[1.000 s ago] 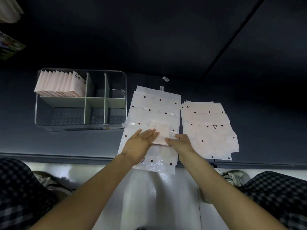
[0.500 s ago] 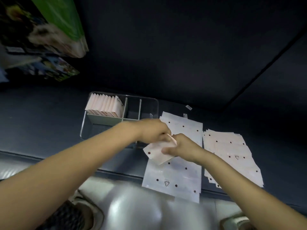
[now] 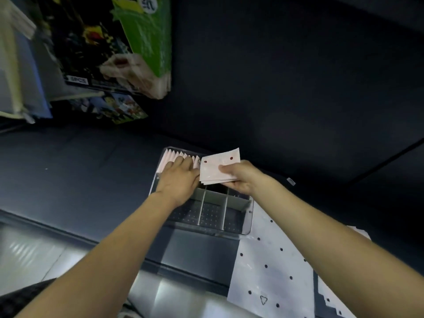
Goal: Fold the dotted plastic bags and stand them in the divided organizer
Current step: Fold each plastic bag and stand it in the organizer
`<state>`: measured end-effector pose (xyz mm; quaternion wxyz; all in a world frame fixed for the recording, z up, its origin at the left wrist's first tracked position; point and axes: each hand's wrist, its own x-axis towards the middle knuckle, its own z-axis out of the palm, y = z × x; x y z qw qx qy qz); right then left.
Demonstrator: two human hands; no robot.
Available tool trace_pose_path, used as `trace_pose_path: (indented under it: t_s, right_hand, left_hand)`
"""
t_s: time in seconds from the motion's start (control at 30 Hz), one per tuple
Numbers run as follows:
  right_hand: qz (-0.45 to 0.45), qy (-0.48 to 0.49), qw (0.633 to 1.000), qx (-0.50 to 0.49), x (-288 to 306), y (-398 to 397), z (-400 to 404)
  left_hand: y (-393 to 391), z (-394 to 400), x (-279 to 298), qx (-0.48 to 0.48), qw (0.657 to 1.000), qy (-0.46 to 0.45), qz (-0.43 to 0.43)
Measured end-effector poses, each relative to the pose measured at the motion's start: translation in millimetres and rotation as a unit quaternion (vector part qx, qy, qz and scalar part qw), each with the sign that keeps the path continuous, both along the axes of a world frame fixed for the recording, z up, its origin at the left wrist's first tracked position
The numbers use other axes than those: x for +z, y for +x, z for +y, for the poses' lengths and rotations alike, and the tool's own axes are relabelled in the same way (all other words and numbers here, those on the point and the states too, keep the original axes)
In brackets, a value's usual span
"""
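The left hand (image 3: 177, 177) presses flat, fingers straight, on the standing bags (image 3: 177, 158), likely making room; the right hand (image 3: 238, 176) pinches a folded bag (image 3: 218, 167) over the organizer (image 3: 246, 226).

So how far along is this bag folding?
Done: a row of folded bags stands in the organizer, under the left hand. In hand: the right hand pinches another folded bag above it. Left: flat bags on the surface.
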<state>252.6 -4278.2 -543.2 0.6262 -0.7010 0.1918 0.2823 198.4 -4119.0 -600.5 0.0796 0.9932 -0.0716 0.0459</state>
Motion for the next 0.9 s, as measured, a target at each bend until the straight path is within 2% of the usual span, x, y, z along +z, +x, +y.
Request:
trace_pose_path:
  t_s: [0.17, 0.27, 0.33, 0.4, 0.5, 0.6, 0.73, 0.9]
  right_hand:
    - [-0.049, -0.176, 0.983, 0.016, -17, 18, 25]
    - [-0.091, -0.309, 0.944, 0.066, -20, 24, 33]
    - [-0.118, -0.359, 0.921, 0.099, -19, 22, 40]
    - [-0.126, -0.355, 0.918, 0.127, -20, 16, 48]
    - [-0.126, -0.305, 0.933, 0.142, -25, 9, 55]
    - [-0.119, -0.259, 0.950, 0.131, -27, 7, 51]
    - [-0.145, -0.320, 0.923, 0.158, -34, 2, 38]
    - [-0.119, -0.288, 0.942, 0.123, -44, 0, 37]
  left_hand:
    - [1, 7, -2, 0.012, 1.000, -0.013, 0.004]
    - [-1, 2, -2, 0.000, 0.999, -0.039, -0.026]
    - [-1, -5, -6, -0.031, 0.998, -0.038, -0.032]
    - [-3, -9, -12, -0.049, 0.999, -0.021, -0.005]
    - [-5, -7, -22, -0.030, 0.999, -0.005, 0.022]
    - [-8, -3, -24, -0.013, 1.000, -0.015, 0.000]
    - [-9, -3, -20, 0.020, 0.994, -0.088, -0.059]
    - [-12, -5, -13, 0.077, 0.968, -0.210, -0.110]
